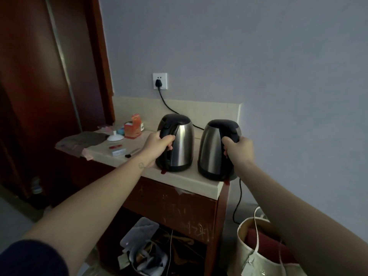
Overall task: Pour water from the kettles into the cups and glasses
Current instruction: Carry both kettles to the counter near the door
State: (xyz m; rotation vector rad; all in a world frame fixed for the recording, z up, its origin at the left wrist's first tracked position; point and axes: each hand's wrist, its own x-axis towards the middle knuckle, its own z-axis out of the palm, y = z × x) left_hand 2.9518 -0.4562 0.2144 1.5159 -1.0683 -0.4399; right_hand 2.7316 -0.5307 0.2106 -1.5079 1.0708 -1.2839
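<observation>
Brushed steel bodies, black plastic lids and handles: two electric kettles stand upright, just beside each other, near the front right corner of the beige countertop point(191, 182). The left hand point(157, 144) has its fingers wrapped round the handle of the left kettle point(180, 145). The right hand point(238, 149) grips the handle of the right kettle point(214, 150) the same way. Whether either is lifted yet, I cannot tell.

Judgement: both are rigid, the steel walls are smooth and possibly hot, so the handle is the only sane hold. Weight depends on the water inside, which is not visible, so expect them heavy. A power cord point(169, 105) runs from the wall socket point(160, 81) behind them; lift straight up off any base. No cups or glasses are in view.
</observation>
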